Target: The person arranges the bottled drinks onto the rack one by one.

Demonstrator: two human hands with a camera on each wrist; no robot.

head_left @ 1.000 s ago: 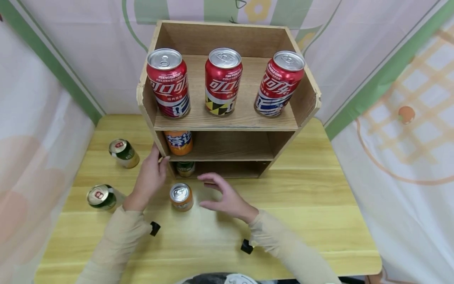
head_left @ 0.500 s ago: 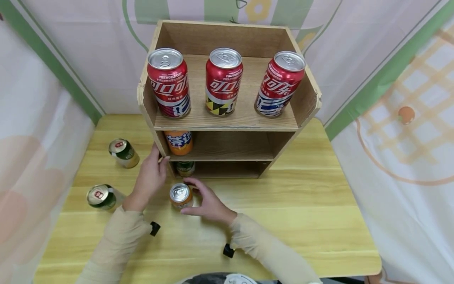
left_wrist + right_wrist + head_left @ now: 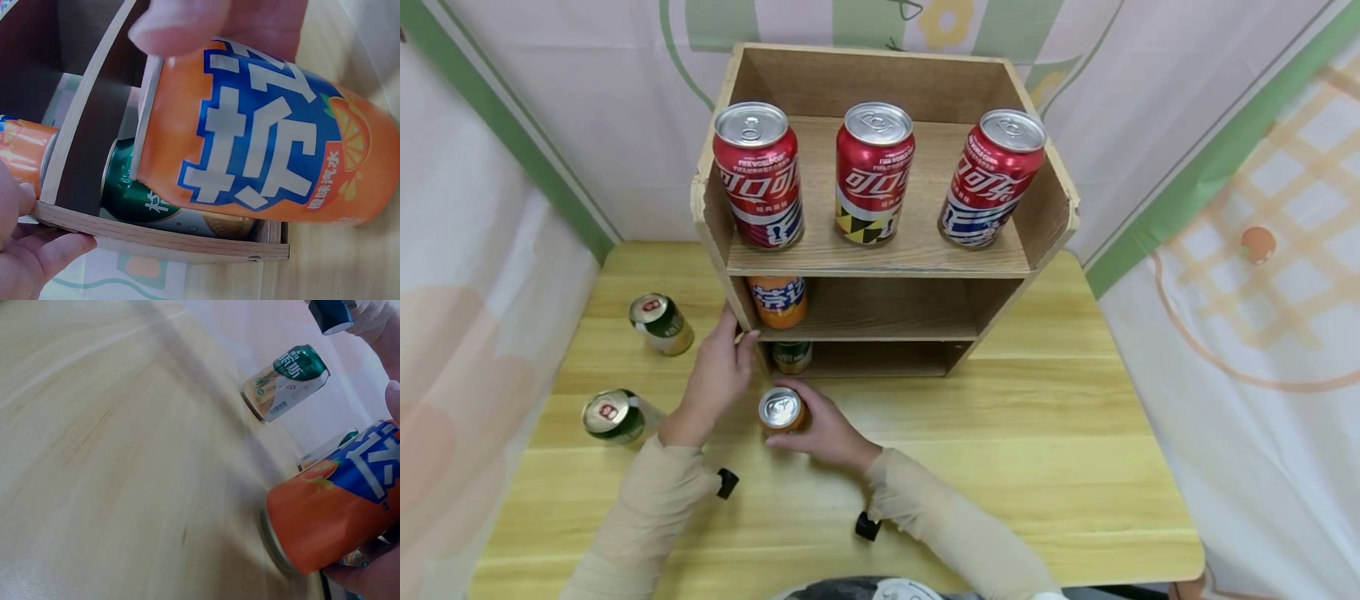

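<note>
An orange soda can with a silver lid stands on the table before the shelf. My right hand holds it from the right, fingers behind it and thumb in front. Its blue-and-white label shows large in the left wrist view. At the left side of the small wooden shelf, my left hand grips the side panel, thumb at the front edge and fingers along the outside. Another orange can stands on the middle level. Below it is a green-and-gold can on the bottom level.
Three red cola cans stand on the top level, the middle one between the others. Left of the shelf, a green-and-gold can and a second green-and-gold can stand on the table. Printed cloth hangs around the table.
My right hand has moved left to the orange soda can and closed its fingers and thumb around it. The left hand keeps its place on the shelf's side.
</note>
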